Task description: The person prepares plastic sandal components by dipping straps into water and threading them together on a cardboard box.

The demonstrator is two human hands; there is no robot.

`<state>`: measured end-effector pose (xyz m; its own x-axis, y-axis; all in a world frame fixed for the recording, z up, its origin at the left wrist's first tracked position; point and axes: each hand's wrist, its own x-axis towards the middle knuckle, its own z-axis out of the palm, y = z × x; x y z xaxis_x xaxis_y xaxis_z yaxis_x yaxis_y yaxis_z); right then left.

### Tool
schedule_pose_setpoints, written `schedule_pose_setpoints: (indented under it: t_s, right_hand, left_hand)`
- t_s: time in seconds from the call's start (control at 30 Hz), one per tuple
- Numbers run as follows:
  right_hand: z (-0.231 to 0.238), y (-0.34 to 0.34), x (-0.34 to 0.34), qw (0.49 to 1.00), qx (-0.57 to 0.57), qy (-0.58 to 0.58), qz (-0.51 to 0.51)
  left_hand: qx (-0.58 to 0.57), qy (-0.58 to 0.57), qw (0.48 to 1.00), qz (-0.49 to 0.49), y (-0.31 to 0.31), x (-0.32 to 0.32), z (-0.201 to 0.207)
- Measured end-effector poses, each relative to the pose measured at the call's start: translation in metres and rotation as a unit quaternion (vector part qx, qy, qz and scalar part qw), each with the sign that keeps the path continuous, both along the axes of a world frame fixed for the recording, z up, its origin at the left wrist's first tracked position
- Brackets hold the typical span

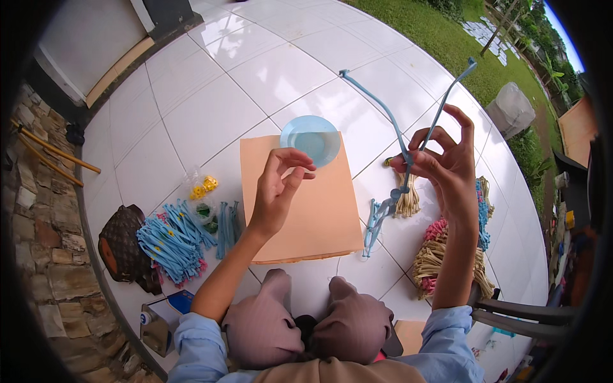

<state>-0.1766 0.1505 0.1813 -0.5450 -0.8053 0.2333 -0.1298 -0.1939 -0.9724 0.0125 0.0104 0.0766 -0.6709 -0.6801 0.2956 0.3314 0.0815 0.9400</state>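
Observation:
My right hand (450,167) is raised on the right and pinches a blue cord (391,115) between thumb and fingers. Two knotted ends of the cord stick up and spread apart, while a knotted, looped part hangs below the fingers. Over the tan board (306,210) hovers my left hand (280,188), its fingers loosely bent and apart from the thumb, with nothing visible in them. Just beyond that hand, a light blue plate (295,131) rests on the board's far edge.
Blue cord bundles (169,239) lie at left beside a brown patterned bag (128,239) and plastic bags with yellow pieces (203,187). Beige cord bundles (440,258) lie at right, near a dark chair part (523,319). White tiles (211,89) surround the board.

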Motion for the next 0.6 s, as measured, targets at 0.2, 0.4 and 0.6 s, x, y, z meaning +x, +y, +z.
schedule_pose_setpoints:
  t_s: [0.2, 0.4, 0.6]
  right_hand:
    - [0.062, -0.015, 0.038, 0.996, -0.084, -0.010, -0.014]
    - [0.087, -0.045, 0.071, 0.992, -0.082, -0.075, 0.055]
    - [0.080, -0.062, 0.115, 0.973, 0.026, -0.107, 0.205]
  left_hand:
    - [-0.606, 0.027, 0.783, 0.138, 0.014, -0.011, 0.077]
    - [-0.788, 0.060, 0.598, 0.135, -0.008, 0.017, 0.143]
    - [-0.761, 0.088, 0.604, 0.222, -0.007, 0.069, 0.197]
